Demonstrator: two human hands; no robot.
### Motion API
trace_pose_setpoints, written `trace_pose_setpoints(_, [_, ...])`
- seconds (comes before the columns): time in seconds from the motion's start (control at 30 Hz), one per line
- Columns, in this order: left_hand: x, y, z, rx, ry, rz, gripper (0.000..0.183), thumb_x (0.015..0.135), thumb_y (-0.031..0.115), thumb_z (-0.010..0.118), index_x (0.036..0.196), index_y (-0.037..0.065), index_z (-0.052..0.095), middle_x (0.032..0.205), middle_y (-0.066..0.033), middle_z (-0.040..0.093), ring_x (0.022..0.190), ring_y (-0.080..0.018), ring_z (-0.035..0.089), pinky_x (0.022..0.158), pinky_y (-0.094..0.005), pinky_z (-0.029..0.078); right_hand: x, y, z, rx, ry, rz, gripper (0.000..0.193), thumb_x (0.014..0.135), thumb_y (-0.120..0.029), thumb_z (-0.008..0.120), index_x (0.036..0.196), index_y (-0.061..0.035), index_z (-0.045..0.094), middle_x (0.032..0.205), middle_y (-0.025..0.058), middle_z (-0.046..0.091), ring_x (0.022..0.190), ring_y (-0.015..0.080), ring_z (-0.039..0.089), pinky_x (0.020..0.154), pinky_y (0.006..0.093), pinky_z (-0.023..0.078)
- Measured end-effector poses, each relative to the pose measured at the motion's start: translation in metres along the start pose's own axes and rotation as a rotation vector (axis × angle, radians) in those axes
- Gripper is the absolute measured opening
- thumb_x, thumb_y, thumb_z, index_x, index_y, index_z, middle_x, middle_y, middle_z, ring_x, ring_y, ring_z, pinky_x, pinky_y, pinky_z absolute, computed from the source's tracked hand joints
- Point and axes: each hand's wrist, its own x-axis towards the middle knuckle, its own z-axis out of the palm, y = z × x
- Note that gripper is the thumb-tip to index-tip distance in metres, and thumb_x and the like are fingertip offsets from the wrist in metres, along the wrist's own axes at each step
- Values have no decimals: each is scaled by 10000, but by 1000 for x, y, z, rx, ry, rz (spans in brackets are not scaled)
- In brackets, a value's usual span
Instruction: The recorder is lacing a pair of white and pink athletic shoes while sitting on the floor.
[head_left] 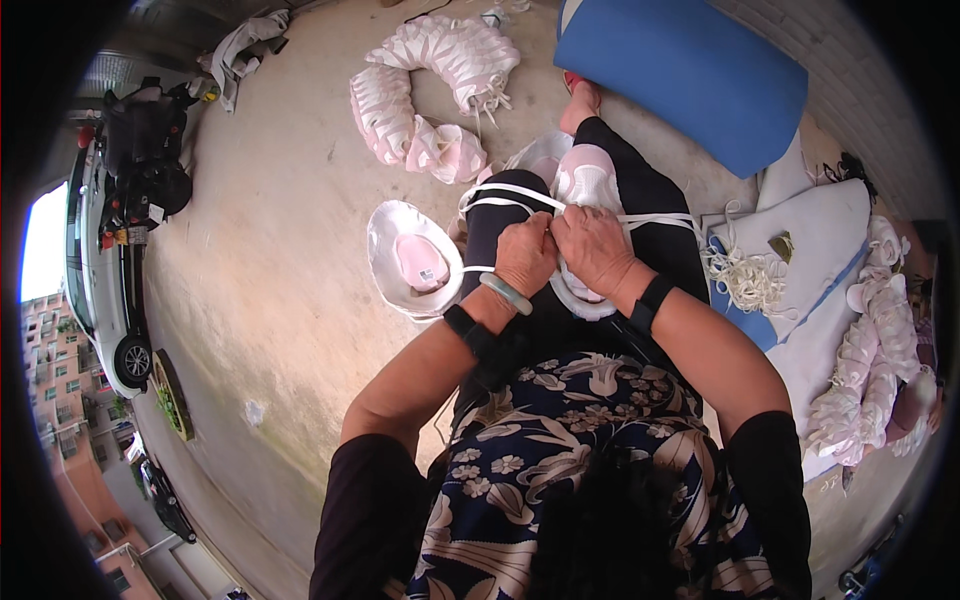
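Observation:
A pink and white shoe upper (pixel 588 178) lies across my lap between my thighs, partly hidden under my hands. My left hand (pixel 527 255) is closed in a pinch on a white shoelace (pixel 515 189), close over the upper. Right beside it, my right hand (pixel 594 245) is also closed on the lace, its fingers nearly touching the left ones. Lace ends loop out over my left thigh and stretch across the right one. Left of my knee sits another shoe upper (pixel 383 240), its pink insole facing up. A further upper (pixel 540 152) shows partly behind my knees.
Nested shoe uppers (pixel 440 50) curve along the concrete floor ahead. At the right lie a heap of white laces (pixel 745 278) on white and blue sheeting and more stacked uppers (pixel 860 360). A large blue panel (pixel 680 75) stands ahead right. A scooter (pixel 145 150) and a car (pixel 105 270) are far left.

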Motion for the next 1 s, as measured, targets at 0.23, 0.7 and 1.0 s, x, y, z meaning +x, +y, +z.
trace_pose_setpoints(0.23, [-3, 19, -5, 161, -138, -7, 224, 775, 79, 529, 984, 31, 592, 786, -210, 612, 722, -366, 600, 635, -421, 485, -43, 25, -49, 75, 32, 28, 17, 727, -100, 529, 737, -88, 523, 748, 84, 495, 706, 248, 529, 655, 366, 378])
trace_pose_setpoints(0.7, [4, 24, -24, 189, 45, 8, 210, 756, 90, 620, 932, 36, 519, 746, -122, 591, 601, -297, 567, 553, -352, 465, -255, 108, -67, 169, -286, 633, 48, 756, -112, 544, 760, -66, 529, 743, 120, 512, 747, 330, 528, 693, 446, 407])
trace_pose_setpoints(1.0, [33, 2, -13, 326, -168, 58, 504, 657, 93, 604, 1151, 84, 505, 969, -85, 606, 975, -309, 521, 861, -440, 381, -110, 71, -65, 364, 87, 290, 261, 722, -56, 572, 982, -46, 572, 938, 103, 563, 876, 291, 532, 789, 383, 416])
